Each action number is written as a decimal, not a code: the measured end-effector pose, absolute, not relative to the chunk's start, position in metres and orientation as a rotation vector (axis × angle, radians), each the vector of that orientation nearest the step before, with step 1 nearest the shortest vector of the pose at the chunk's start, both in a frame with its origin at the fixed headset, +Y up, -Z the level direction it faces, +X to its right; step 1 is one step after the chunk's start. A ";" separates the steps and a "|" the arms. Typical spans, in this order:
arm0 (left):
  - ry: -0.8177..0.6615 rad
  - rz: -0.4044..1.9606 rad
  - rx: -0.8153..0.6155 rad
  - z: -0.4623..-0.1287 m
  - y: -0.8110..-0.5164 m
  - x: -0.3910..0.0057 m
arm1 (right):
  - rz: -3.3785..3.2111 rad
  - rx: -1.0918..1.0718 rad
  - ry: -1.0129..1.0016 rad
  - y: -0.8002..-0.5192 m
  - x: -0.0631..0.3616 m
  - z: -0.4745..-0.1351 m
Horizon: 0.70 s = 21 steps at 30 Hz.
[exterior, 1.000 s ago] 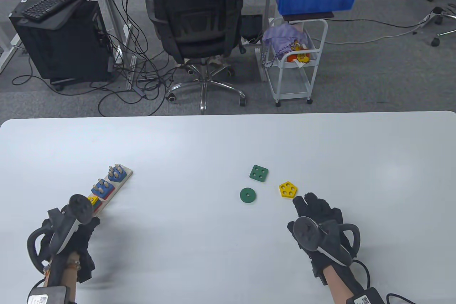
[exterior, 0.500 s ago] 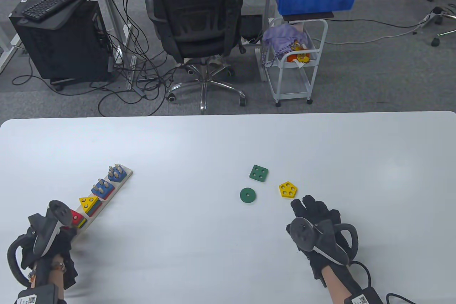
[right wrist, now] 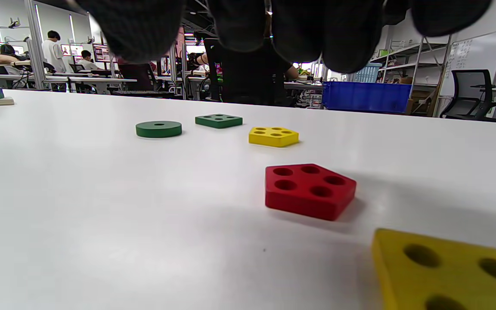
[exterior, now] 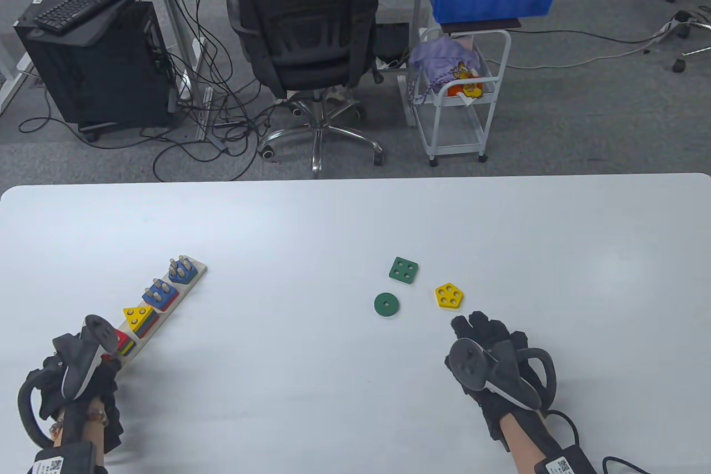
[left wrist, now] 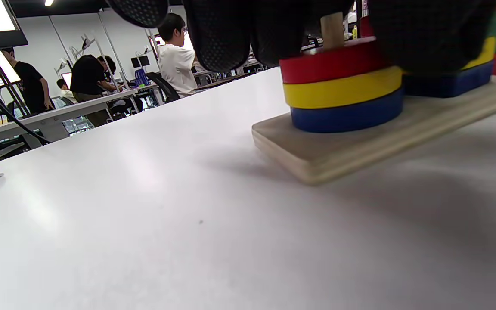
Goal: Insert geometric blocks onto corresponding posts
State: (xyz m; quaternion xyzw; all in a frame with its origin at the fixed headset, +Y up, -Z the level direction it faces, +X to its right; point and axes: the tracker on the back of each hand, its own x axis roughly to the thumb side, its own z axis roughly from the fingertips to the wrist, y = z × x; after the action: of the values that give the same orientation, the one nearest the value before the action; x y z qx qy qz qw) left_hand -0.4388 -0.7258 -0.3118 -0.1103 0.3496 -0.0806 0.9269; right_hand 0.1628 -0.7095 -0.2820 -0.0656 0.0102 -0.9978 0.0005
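A wooden peg board [exterior: 195, 273] lies at the left with a blue pentagon [exterior: 182, 269], a blue square [exterior: 160, 294], a yellow triangle [exterior: 139, 317] and a red disc [exterior: 120, 339] on top of their stacks. My left hand [exterior: 83, 371] is at the board's near end. In the left wrist view its fingers [left wrist: 222, 34] hang around the red disc [left wrist: 334, 64], which sits over a yellow and a blue disc. A green square [exterior: 404, 270], a green disc [exterior: 386, 304] and a yellow pentagon [exterior: 450, 296] lie loose. My right hand [exterior: 483, 332] is spread and empty just behind the yellow pentagon.
The right wrist view shows a red pentagon [right wrist: 309, 189] and a yellow block with holes [right wrist: 446, 271] on the table under my right hand; the table view hides them. The white table [exterior: 278, 385] ends at its far edge, with a chair and a cart beyond.
My left hand has drawn back to the board's near end, uncovering the yellow triangle and red disc. My right hand has slid slightly back from the yellow pentagon.
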 end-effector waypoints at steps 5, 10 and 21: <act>0.647 -0.130 -0.075 -0.312 -0.707 -0.417 | -3.129 -0.208 0.017 -0.710 0.162 -0.282; 0.431 0.016 0.023 -0.312 -0.692 -0.372 | -3.127 -0.218 0.002 -0.711 0.160 -0.282; -0.004 0.090 -0.051 -0.297 -0.701 -0.264 | -3.070 -0.359 -0.142 -0.732 0.113 -0.309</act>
State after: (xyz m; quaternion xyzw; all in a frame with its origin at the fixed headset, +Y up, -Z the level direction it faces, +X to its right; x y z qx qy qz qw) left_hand -0.2644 -0.7006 -0.2972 -0.0253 -0.0021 0.0451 0.9987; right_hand 0.1131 -0.7320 -0.3087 -0.1160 -0.0460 -0.9919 0.0234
